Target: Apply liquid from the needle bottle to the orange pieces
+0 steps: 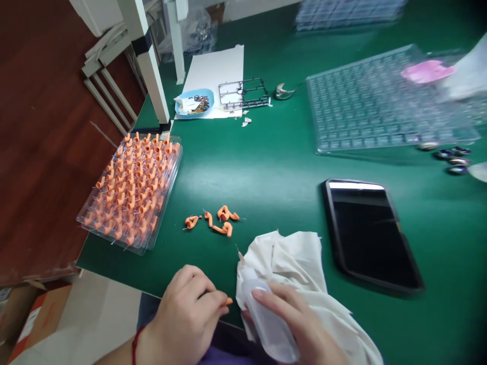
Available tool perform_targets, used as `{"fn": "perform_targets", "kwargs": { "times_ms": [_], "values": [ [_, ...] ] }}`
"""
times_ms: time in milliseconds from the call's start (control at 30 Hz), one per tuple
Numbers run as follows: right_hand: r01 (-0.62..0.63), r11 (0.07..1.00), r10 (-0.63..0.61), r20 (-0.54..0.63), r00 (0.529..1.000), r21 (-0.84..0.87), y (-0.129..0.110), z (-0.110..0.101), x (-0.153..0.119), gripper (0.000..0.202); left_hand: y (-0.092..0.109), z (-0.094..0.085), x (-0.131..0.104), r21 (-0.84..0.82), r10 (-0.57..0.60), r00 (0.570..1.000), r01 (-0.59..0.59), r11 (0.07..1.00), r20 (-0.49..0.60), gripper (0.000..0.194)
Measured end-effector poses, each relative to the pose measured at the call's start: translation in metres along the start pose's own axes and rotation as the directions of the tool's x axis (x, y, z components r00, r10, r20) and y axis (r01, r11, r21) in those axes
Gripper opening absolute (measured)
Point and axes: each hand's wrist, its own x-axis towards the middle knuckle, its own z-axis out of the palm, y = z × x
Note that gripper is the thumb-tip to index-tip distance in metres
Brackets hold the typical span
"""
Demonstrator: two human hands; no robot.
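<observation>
Orange moulded plastic piece (pixel 229 301), tiny, pinched in left hand (pixel 186 319) grip at counter's near edge; judged light, slightly rubbery, best held by its stem. Right hand (pixel 300 329) grip closed around translucent squeeze bottle (pixel 266 322), nozzle up; likely soft-walled, slippery. Crumpled white cloth (pixel 292 263) lies under and beside bottle. Four loose orange pieces (pixel 213 222) just beyond; clear tray of orange pieces (pixel 131 195) left; black phone (pixel 371 233) right, near cloth. Green counter (pixel 274 167) otherwise open between
</observation>
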Motion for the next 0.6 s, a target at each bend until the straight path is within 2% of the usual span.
{"fn": "perform_targets", "kwargs": {
  "times_ms": [200, 400, 500, 600],
  "values": [
    [-0.026, 0.999, 0.027, -0.074, 0.997, 0.020, -0.0087, 0.0028, 0.0037, 0.059, 0.0045, 0.0075, 0.0006, 0.026, 0.024, 0.999, -0.023, 0.999, -0.030, 0.010],
    [-0.044, 0.998, 0.038, -0.135, 0.990, -0.039, -0.0061, 0.0081, 0.0024, 0.049, 0.0095, 0.0094, 0.0028, -0.001, 0.104, 0.990, -0.104, 0.995, -0.091, 0.014],
    [-0.083, 0.995, 0.072, -0.192, 0.979, -0.050, -0.0066, 0.0049, 0.0024, 0.046, 0.0093, 0.0073, 0.0022, -0.024, 0.106, 0.986, -0.110, 0.994, -0.130, 0.009],
    [-0.095, 0.995, 0.090, -0.177, 0.980, -0.018, -0.0018, -0.0004, -0.0025, 0.043, 0.0100, 0.0030, 0.0021, -0.032, 0.085, 0.984, -0.092, 0.995, -0.157, 0.007]
  ]
}}
